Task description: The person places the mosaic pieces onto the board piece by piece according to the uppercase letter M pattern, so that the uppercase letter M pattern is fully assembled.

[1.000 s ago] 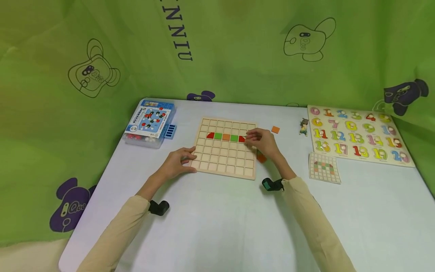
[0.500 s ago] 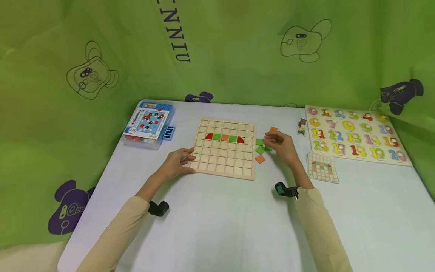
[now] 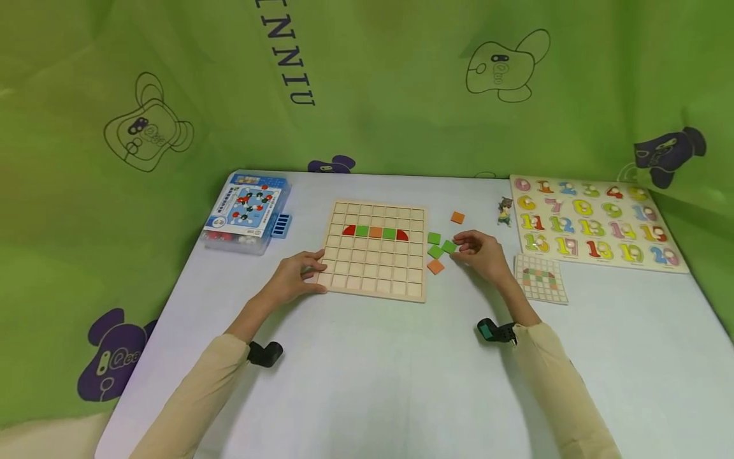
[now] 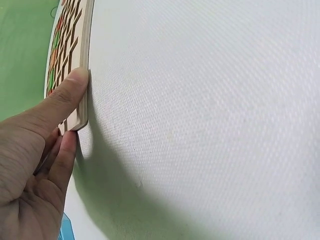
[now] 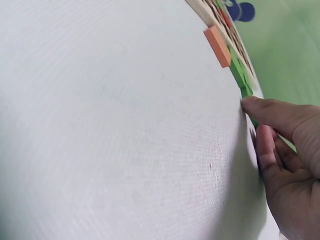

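In the head view, a wooden grid board [image 3: 373,274] lies on the table with a row of tiles in it: red quarter-rounds at both ends, green and orange squares between. My left hand [image 3: 294,275] holds its near left corner, thumb [image 4: 75,80] on the front edge and fingers round the side. Right of the board, my right hand [image 3: 483,256] has its thumb and fingertips at the rightmost green square tile [image 3: 450,247], pinching its edge. Two other green tiles [image 3: 435,252] and an orange tile [image 3: 436,266] lie beside it.
Another orange tile [image 3: 457,217] lies farther back, near a small figurine [image 3: 504,211]. A pattern card [image 3: 540,279] and a number puzzle board [image 3: 596,223] are at the right. A clear box [image 3: 246,210] with a small blue piece [image 3: 281,225] stands back left.
My right hand has left the red quarter-round at the row's right end and moved right to the loose green tiles. My left hand has stayed at the board's corner.
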Action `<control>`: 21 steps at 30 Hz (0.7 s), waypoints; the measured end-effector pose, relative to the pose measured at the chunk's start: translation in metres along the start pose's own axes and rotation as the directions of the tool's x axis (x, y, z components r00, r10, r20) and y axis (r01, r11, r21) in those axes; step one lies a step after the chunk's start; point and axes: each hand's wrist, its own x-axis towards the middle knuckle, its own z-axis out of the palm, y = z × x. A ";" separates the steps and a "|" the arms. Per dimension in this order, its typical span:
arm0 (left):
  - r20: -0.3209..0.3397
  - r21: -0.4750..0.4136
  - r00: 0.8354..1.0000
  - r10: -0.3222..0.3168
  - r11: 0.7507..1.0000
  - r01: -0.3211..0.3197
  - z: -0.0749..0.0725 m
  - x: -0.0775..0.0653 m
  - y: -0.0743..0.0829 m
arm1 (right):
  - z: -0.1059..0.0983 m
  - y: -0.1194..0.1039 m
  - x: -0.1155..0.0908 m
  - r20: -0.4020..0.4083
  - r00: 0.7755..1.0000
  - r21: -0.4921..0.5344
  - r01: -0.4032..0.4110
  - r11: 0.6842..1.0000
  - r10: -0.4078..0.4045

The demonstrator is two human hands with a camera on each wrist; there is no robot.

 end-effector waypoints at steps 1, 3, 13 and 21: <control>-0.001 -0.002 1.000 0.003 1.000 -0.003 0.000 0.000 0.000 | 0.000 0.000 0.000 -0.006 1.000 -0.013 0.007 1.000 -0.007; -0.002 -0.002 1.000 0.008 1.000 -0.008 0.000 0.000 0.000 | 0.001 -0.001 0.000 -0.020 0.999 -0.032 0.026 0.999 -0.026; 0.001 -0.007 1.000 0.021 1.000 -0.021 0.000 -0.001 -0.002 | 0.006 -0.013 -0.006 -0.117 0.993 0.035 -0.008 0.999 0.012; 0.008 -0.019 1.000 0.017 1.000 -0.016 -0.001 0.000 -0.004 | 0.025 -0.025 -0.010 -0.145 0.987 0.243 -0.030 0.970 0.067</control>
